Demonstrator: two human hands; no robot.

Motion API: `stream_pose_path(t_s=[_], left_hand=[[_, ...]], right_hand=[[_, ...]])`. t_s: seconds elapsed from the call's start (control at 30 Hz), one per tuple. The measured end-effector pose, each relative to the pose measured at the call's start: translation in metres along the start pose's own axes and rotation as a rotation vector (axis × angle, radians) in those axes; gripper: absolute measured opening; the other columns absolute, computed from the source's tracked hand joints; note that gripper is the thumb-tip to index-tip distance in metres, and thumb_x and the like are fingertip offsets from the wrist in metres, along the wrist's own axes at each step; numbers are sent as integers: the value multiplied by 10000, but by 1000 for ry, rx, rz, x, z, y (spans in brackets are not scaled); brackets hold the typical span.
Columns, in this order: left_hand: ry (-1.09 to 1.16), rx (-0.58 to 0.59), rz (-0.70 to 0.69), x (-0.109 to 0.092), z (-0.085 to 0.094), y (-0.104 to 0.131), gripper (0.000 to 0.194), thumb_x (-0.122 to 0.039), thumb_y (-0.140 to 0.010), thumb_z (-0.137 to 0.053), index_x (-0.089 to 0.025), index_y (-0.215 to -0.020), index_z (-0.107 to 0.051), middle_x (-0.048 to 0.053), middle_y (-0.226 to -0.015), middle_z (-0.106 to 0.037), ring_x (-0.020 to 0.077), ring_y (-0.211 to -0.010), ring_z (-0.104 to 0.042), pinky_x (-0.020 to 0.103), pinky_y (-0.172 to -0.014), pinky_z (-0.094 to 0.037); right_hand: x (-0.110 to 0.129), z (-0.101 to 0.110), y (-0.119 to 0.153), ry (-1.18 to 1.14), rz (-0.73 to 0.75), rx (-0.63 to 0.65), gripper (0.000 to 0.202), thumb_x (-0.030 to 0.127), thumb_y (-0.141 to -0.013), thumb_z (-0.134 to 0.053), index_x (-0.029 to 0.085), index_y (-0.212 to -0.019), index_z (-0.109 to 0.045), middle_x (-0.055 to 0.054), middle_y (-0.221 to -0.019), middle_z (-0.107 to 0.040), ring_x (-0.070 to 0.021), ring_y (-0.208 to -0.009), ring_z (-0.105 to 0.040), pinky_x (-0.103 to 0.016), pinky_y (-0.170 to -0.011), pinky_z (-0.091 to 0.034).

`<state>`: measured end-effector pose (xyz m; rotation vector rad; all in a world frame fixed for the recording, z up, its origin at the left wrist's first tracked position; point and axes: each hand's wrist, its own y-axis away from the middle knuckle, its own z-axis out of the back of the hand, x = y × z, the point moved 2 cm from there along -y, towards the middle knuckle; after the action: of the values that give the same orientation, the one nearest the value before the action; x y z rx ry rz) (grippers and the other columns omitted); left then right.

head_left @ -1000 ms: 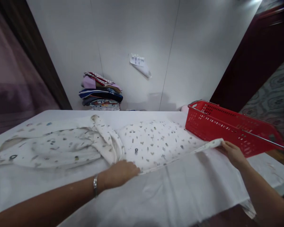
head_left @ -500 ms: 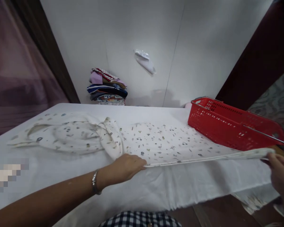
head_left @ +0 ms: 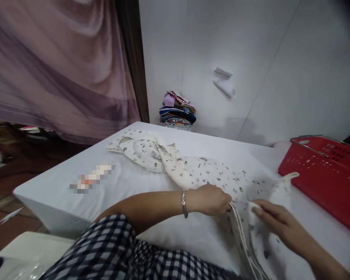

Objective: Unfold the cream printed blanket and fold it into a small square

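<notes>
Left grip (head_left: pixel 211 199) closed, pinching the edge of the white printed cloth (head_left: pixel 221 175), right of lower center in frame. Right grip (head_left: pixel 275 217) also closed on the cloth, thumb and fingers on a piece just right of the left one. Gap between the two grips is small. From between them, folded edges run down to the bottom of the frame. Cloth lies on the white-covered counter (head_left: pixel 128 194): twisted and bunched toward the upper left, flatter in the middle, a raised corner near the red basket (head_left: pixel 326 182). Basket sits at right, cut off by the frame edge. Silver bracelet (head_left: pixel 184 204) on the left wrist. Checked garment (head_left: pixel 105 241) fills the bottom, below the left forearm.

Past the counter's far edge, I have a stack of folded textiles (head_left: pixel 177 112) near the wall (head_left: pixel 251 50), paper (head_left: pixel 224 87) on the wall to its right. Pink curtain (head_left: pixel 76 70) at upper left. Pixelated patch (head_left: pixel 93 177) on the counter's left part; can't tell what's under it.
</notes>
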<state>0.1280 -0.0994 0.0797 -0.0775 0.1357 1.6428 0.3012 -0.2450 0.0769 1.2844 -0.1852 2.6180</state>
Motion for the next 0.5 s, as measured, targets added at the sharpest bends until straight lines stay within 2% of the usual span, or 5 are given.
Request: stream_pose_path(t_s=[0.07,0.17,0.33,0.4,0.5], left_hand=[[6,18,24,-1,-2,0,287,-338,-913,-363,-167,-923,-594,95,-823,-674,223,-714,-632,308,-575,-458],[56,52,87,4,-2,3,251,-286,-878,-398,-165,-900,-616,99,-812,-679,230,-752,-641,310,-598,-469],[158,85,151,19,-4,4,290,-339,-874,-395,-165,-906,-624,106,-886,-678,239,-819,-633,313,-621,-460],[207,88,152,24,-5,3,331,-387,-888,-373,-171,-894,-624,100,-908,-675,234,-837,-625,306,-620,-446],[267,87,102,28,-5,3,333,-435,-894,-392,-194,-888,-623,68,-898,-674,206,-825,-611,278,-597,-407]], right_hand=[[14,-35,-14,37,71,60,373,472,-844,-484,227,-1057,-668,-59,-939,-697,-250,-939,-625,-373,-845,-517],[18,-65,-26,72,55,18,432,477,-850,-453,234,-1165,-622,-38,-811,-697,-246,-853,-641,-378,-791,-521],[10,-79,-36,161,23,74,447,497,-815,-495,223,-1139,-637,-38,-785,-699,-239,-769,-643,-348,-733,-516],[9,-80,-39,171,44,101,402,485,-817,-496,222,-1070,-665,-38,-818,-703,-232,-792,-641,-316,-731,-510],[10,-80,-39,175,76,111,343,478,-823,-488,217,-903,-695,-17,-750,-691,-199,-733,-632,-261,-664,-501]])
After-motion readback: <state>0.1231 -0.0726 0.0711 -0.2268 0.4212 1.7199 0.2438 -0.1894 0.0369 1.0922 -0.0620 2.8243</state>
